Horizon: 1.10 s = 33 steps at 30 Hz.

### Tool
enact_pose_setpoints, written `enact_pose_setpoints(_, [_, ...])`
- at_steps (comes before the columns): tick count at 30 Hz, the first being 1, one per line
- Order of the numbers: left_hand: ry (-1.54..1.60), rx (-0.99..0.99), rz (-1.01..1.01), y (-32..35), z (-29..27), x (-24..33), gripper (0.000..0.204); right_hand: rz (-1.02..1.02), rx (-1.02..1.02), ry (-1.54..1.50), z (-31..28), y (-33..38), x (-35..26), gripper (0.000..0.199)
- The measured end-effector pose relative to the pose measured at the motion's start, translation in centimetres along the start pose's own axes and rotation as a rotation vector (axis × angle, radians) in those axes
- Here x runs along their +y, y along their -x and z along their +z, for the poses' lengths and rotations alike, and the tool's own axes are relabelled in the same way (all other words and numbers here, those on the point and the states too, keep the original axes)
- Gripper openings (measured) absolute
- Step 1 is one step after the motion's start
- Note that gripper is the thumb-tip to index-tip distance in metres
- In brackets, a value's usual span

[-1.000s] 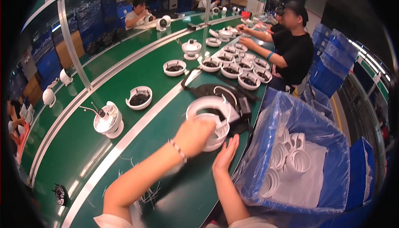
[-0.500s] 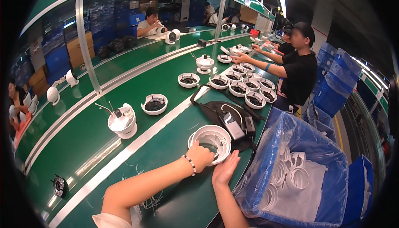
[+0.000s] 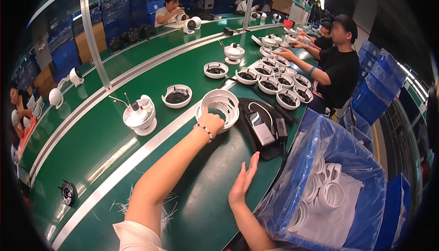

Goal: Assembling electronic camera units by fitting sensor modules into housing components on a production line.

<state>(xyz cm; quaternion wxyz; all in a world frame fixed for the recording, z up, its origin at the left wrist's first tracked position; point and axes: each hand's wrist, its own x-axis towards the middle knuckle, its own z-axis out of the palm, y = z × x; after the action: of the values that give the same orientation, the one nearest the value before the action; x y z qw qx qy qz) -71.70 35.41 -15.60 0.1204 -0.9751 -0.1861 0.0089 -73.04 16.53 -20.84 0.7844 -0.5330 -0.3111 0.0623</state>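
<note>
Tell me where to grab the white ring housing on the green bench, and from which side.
Grip the near rim of the white ring housing, coming from the person's side, where the left hand already touches it. It is open on top with a thin upright wall, so a pinch over the rim likely holds.

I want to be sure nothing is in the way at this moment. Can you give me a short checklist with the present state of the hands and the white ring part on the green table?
1. Left hand has contact with the white ring housing: ok, fingers rest on its near rim.
2. Firm grip on the housing: cannot tell, the fingertips are hidden behind the rim.
3. Right hand is free: ok, open and flat, holding nothing.
4. Housing is apart from the black mat: not ok, it sits at the mat's left edge.
5. Blue bin with white rings is within view on the right: ok.
</note>
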Motion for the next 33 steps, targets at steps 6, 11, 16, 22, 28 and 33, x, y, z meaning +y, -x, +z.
enact_pose_setpoints(6, [-0.009, 0.005, 0.030, -0.5, -1.8, -0.6, 0.049, -0.131, -0.086, 0.145, 0.3, 0.0, -0.3, 0.064])
enact_pose_setpoints(11, [0.119, 0.587, 0.073, 4.3, -5.1, 1.5, 0.064, -0.247, -0.110, 0.290, 0.2, 0.0, -0.3, 0.061])
enact_pose_setpoints(16, [0.228, 0.580, 0.298, 13.7, -9.1, 5.2, 0.054, -0.320, -0.090, 0.331, -1.2, 1.0, -2.7, 0.063])
enact_pose_setpoints(22, [0.235, 0.387, 0.401, 24.8, -11.7, 4.4, 0.048, -1.092, -0.159, 0.750, -11.9, 6.4, -16.9, 0.078])
enact_pose_setpoints(28, [0.320, 0.381, 0.115, 30.9, -8.9, 0.2, 0.059, -0.592, -0.293, 1.519, -21.8, -2.8, -25.7, 0.035])
enact_pose_setpoints(33, [0.313, 0.367, -0.046, 34.0, -11.3, 0.7, 0.056, 0.270, -0.752, 1.684, -31.9, -8.2, -23.1, 0.047])
